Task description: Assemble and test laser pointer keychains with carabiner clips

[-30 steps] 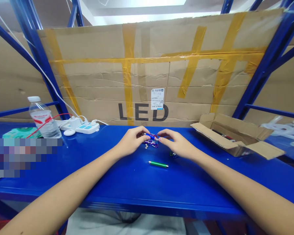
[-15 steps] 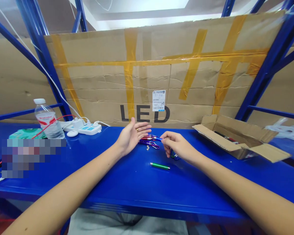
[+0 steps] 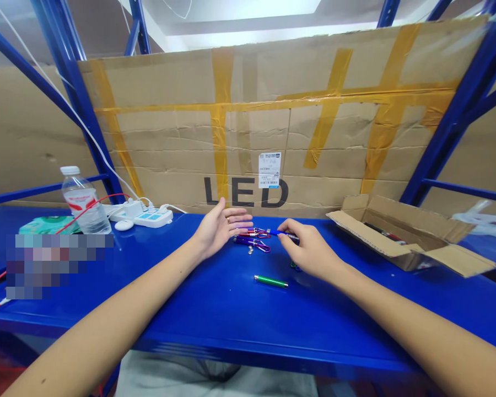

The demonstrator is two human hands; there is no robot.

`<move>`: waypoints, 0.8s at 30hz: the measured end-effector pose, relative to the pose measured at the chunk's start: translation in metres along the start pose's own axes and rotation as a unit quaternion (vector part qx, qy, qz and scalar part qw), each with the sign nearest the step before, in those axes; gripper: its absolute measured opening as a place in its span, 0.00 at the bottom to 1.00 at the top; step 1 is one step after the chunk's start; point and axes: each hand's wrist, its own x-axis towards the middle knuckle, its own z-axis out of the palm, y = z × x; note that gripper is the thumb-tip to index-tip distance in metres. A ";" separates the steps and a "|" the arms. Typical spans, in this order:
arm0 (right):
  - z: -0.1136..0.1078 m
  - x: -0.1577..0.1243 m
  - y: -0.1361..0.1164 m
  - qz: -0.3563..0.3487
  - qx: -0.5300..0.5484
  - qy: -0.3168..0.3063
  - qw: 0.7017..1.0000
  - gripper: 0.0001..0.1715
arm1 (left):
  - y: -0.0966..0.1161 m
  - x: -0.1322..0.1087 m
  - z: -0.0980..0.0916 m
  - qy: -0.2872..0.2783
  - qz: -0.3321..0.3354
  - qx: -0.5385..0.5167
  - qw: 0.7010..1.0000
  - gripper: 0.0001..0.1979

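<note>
My left hand (image 3: 218, 229) is open, palm turned inward and fingers stretched out, its fingertips beside a purple metal tube with a clip (image 3: 250, 242) and a red one (image 3: 256, 234). My right hand (image 3: 303, 245) is closed on a slim blue rod (image 3: 279, 232) with a dark end; its exact kind is unclear. Several small silver button-like pieces (image 3: 250, 250) lie just in front of the purple tube. Nearer to me lies a green metal tube (image 3: 270, 282) with silver ends. A small green-and-blue piece (image 3: 295, 267) is partly hidden under my right hand.
An opened cardboard box (image 3: 372, 237) with dark items inside stands at right, beside clear plastic pieces (image 3: 479, 218). At left are a water bottle (image 3: 85, 204), a white power strip (image 3: 149, 215) and a green packet (image 3: 47, 225). A large cardboard sheet (image 3: 182, 138) closes off the back.
My right hand has shifted slightly right, and more of the blue rod shows in it. My left hand stays almost in place, still open.
</note>
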 end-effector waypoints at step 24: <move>0.000 -0.002 -0.005 -0.016 -0.027 -0.025 0.999 0.07 | -0.003 -0.001 -0.001 -0.024 0.007 0.014 1.000 0.32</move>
